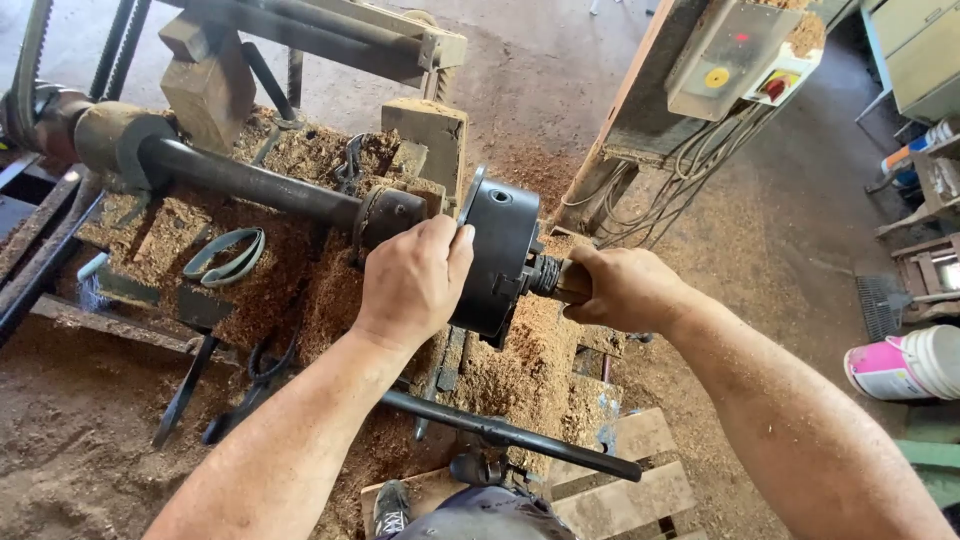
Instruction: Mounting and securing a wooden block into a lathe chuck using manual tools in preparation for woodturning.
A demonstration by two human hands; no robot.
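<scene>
Lathe chuck sitting centre scene, left hand wrapping tight around its near rim, right hand clamping wooden piece at its right face, sawdust heaping underneath.

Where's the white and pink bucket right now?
In the head view, the bucket lies on its side at the far right edge on the sawdust-covered floor, beyond the right hand and just below a small broom.

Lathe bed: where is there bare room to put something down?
Bare wooden pallet slats right of the black bar. Crowded: sawdust bed with belt loop and tools; both hands at the chuck.
</scene>
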